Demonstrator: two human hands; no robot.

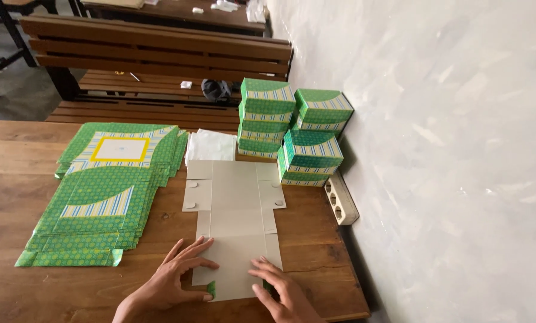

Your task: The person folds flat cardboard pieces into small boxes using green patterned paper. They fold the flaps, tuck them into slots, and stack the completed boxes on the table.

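Both hands, left hand (171,276) and right hand (280,287), are pressing flat-fingered, gripping nothing, on the near flap of the unfolded carton blank (235,221), creasing its first fold; squaring the side panels is looking due next.

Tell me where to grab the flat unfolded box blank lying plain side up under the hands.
Probably by the near edge of the box blank, from the person's side. It lies flat on the table, and there the left hand and right hand already press its corners, where small green flaps turn up.
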